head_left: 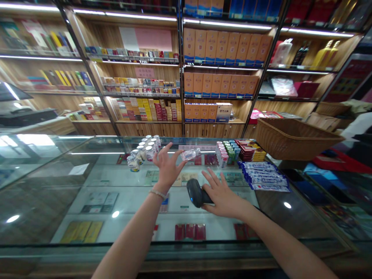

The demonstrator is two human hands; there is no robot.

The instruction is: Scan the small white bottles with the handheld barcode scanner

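Observation:
My left hand [167, 166] is over the glass counter with its fingers spread. A small clear bottle [190, 154] lies on its side just beyond the thumb and forefinger tips; whether they touch it is hard to tell. My right hand [222, 193] has its thumb and a finger around the handle of a black barcode scanner [196, 193], its other fingers stretched out. Left of my left hand stand white-lidded jars [150, 151] in rows. Pink, green and blue tubes [230, 150] stand beyond my right hand, beside stacked red and yellow packs [250, 150] and blue-white packets [265, 176].
The glass counter [130, 201] shows boxes under its top. A wicker basket [296, 137] stands at the right, near a red cloth [334, 161]. Shelves behind hold orange boxes [222, 46] and small packs. A white sleeve [359, 128] shows at the right edge.

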